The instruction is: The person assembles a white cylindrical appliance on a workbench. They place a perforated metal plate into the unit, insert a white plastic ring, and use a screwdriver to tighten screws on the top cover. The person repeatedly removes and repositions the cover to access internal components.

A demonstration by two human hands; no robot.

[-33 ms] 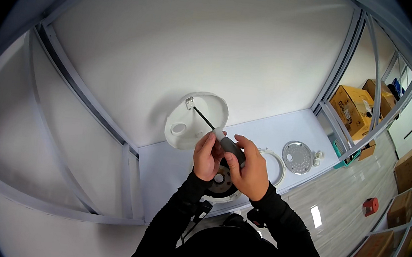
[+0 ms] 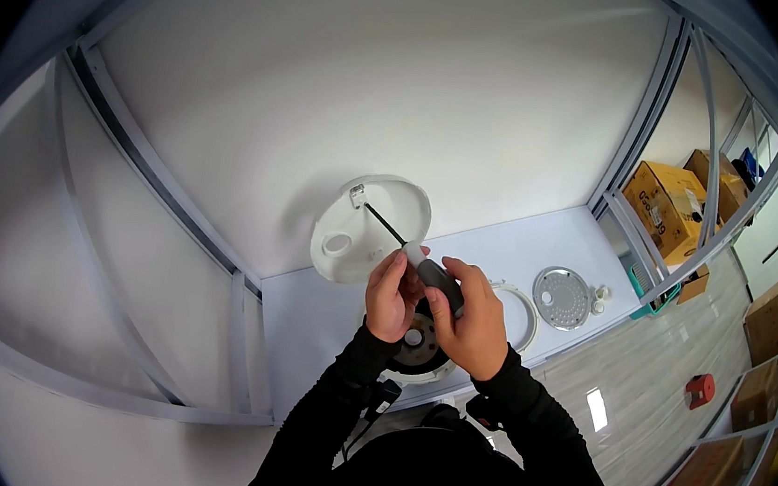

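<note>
The right grip (image 2: 478, 325) is closed around the grey handle of a screwdriver (image 2: 439, 283), while the left grip (image 2: 390, 301) curls at the handle's pale front end; whether it pinches or only steadies the tool, I cannot tell. The dark shaft slants up and leftward to a small bracket (image 2: 358, 196) near the top edge of the tilted white cover (image 2: 371, 234); contact at the tip is too small to make out. Neither grip is on the cover, so a firm push could rock it, and a shaft off the screw's line could slip and scratch the plastic. A dropped screw might fall into the round base (image 2: 416, 349), which sits under the hands on the tabletop (image 2: 306, 329). Right of it, an elbow swung wide could knock the white ring (image 2: 535, 325), the perforated disc (image 2: 564, 297) or the small white pieces (image 2: 600, 301) near the edge.
</note>
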